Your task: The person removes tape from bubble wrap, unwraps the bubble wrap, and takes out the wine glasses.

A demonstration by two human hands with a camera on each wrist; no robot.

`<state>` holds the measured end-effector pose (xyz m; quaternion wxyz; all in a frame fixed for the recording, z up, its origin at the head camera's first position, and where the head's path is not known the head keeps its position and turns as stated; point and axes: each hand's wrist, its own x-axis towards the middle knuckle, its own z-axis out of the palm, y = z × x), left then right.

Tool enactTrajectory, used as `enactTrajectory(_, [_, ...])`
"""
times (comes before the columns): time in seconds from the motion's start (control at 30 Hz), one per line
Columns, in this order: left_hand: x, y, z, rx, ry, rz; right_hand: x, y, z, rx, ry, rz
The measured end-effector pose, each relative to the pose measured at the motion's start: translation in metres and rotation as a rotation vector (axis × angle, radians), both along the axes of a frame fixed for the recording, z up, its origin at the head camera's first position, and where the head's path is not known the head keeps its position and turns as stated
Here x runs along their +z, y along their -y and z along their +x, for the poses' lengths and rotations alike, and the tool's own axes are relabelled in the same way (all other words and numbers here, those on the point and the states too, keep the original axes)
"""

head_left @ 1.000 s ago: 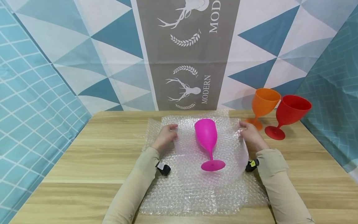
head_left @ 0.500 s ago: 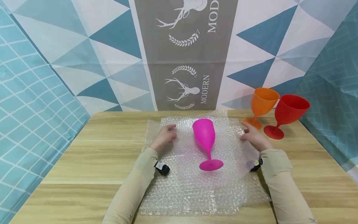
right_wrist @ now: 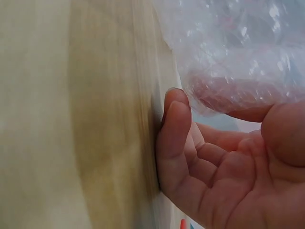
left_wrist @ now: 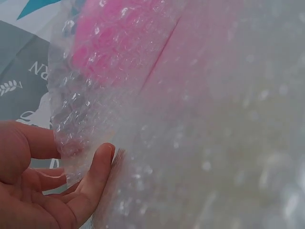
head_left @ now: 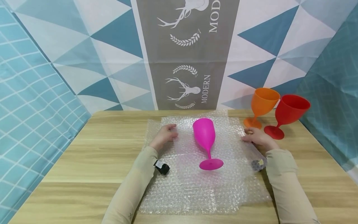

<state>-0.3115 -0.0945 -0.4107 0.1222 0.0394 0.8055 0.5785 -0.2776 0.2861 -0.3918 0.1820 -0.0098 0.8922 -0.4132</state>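
A pink plastic goblet point(head_left: 205, 133) lies on its side on overlapping sheets of bubble wrap point(head_left: 201, 196), bowl pointing away and foot toward me. My left hand point(head_left: 165, 137) is at the upper sheet's left edge. In the left wrist view, the fingers of that hand point(left_wrist: 45, 186) lie on both sides of the wrap's edge and pinch it. My right hand point(head_left: 258, 137) holds the opposite edge. Seen from the right wrist, its thumb lies behind the clear bubble wrap point(right_wrist: 238, 52) and its curled fingers point(right_wrist: 176, 129) are below. The raised right edge drapes over the wrist camera.
An orange goblet point(head_left: 264, 102) and a red goblet point(head_left: 291, 109) stand upright at the table's back right, just beyond my right hand. The wooden table point(head_left: 92, 161) ends at a patterned cloth backdrop point(head_left: 184, 62). Tiled-pattern cloth hangs at both sides.
My right hand has shifted right and slightly toward me, drawing the upper sheet's edge outward over the wrist camera. The left hand and the pink goblet have hardly moved.
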Motion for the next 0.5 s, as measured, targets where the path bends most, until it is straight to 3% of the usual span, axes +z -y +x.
enactTrajectory(0.27, [0.004,0.000,0.000,-0.021,0.047,0.015,0.000,-0.004,0.001,0.023,-0.015,0.007])
enactTrajectory(0.5, [0.011,0.008,0.000,-0.027,0.062,0.113,0.010,-0.006,0.006,0.075,-0.004,0.032])
